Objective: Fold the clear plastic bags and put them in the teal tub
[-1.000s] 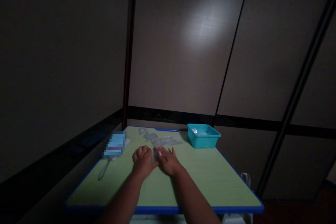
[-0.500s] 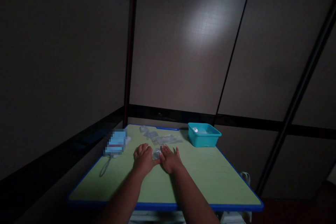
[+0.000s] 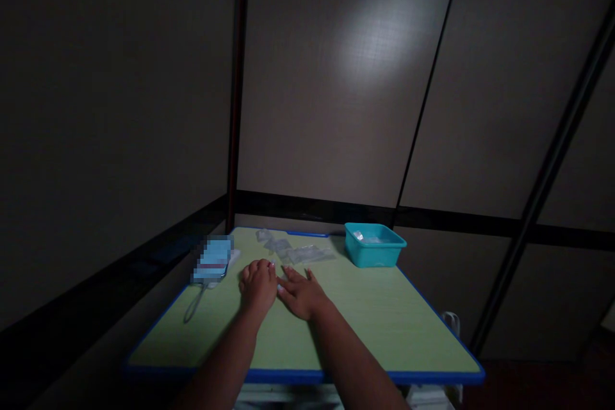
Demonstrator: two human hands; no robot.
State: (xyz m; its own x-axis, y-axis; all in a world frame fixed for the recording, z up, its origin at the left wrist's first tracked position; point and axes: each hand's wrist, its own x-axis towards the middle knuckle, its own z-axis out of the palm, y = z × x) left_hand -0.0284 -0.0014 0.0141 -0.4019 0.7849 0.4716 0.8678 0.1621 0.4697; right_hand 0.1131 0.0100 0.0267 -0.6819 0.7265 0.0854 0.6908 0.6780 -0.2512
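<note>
My left hand rests palm down on the table, its fingers curled and close together over a small clear plastic bag. Only a shiny scrap of that bag shows by the index finger; the rest is hidden. Just to the right, my right hand lies flat with its fingers spread, the thumb side close against the left hand. Beyond both hands, several flat clear plastic bags lie in a loose line running toward the far left corner.
A turquoise basin with clear plastic in it stands at the table's far right. On the left edge lies a blurred-out blue, phone-like object with a strap loop. The green table has a blue rim; dark panels rise behind it.
Both hands have shifted slightly left. The small plastic bag that showed between them is now mostly covered, and the left fingers have drawn closer together.
</note>
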